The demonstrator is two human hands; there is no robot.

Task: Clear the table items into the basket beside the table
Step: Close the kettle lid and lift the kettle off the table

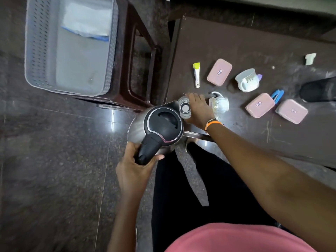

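Left hand (135,165): fingers and thumb curled round the black handle of the kettle (160,124), carrying it off the table's near-left corner, above the floor. Kettle body polished steel, lid black with a chrome rim, lid closed.

Right hand (197,108): reached out over the table (236,42), fingers bent around a clear glass jar (184,108) that stands on the tabletop; jar pale-lidded as seen from above, touching the hand's left side, just beside the kettle. Beaded orange band on the right wrist.

Just right of the right hand: white teapot (219,102), its side touching or very near the hand.

Beyond the right hand: yellow-capped tube (196,74); pink lidded box (219,72) with a small label; white mug (247,80) lying tilted, handle toward the person.

Well right of the right hand: two more pink lidded boxes (260,105) (291,111) side by side, a blue clip (277,95) between and behind them; a black object (320,90) at the frame edge; small white item (310,59) farther back.

Well beyond and left of the left hand: grey perforated basket (41,51) on a dark brown stool (140,51), holding a white bag (87,20) with blue trim.
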